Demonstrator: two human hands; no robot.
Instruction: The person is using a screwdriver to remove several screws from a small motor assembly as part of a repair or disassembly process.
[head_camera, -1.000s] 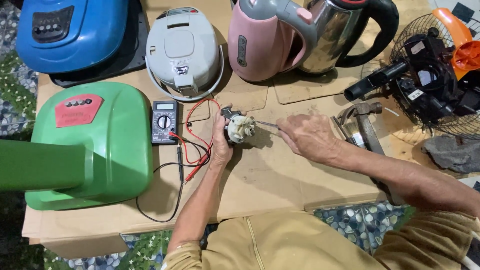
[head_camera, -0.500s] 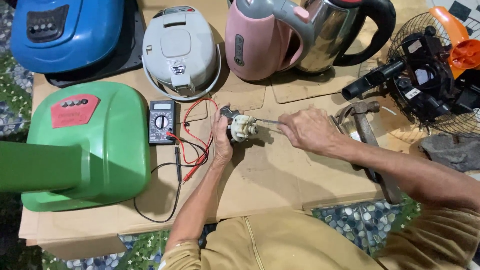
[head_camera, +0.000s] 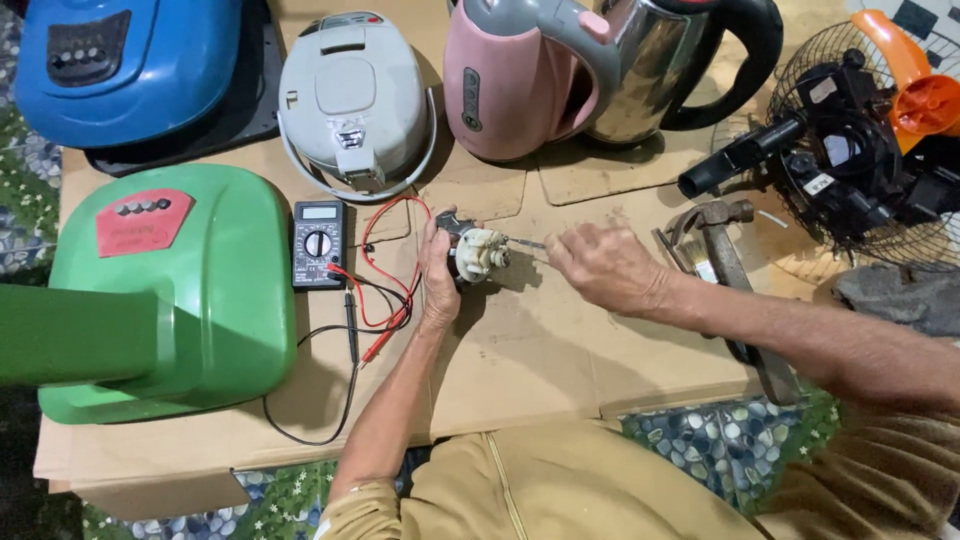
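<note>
My left hand (head_camera: 438, 272) grips a small electric motor (head_camera: 476, 253), white and dark, held just above the cardboard sheet (head_camera: 540, 350). My right hand (head_camera: 600, 268) is closed around a thin screwdriver (head_camera: 524, 242) whose tip points left into the motor's end. A black multimeter (head_camera: 318, 244) lies left of the motor, with its red and black test leads (head_camera: 378, 300) looped beside my left wrist.
A green appliance housing (head_camera: 170, 290) sits at left, a blue one (head_camera: 130, 65) behind it. A grey rice cooker (head_camera: 352, 100), pink kettle (head_camera: 510, 85) and steel kettle (head_camera: 660, 70) stand at the back. A hammer (head_camera: 730, 280) and a dismantled fan (head_camera: 860, 160) lie at right.
My hands and the motor stay in nearly the same place; the view has shifted slightly. My right hand still holds the screwdriver at the motor.
</note>
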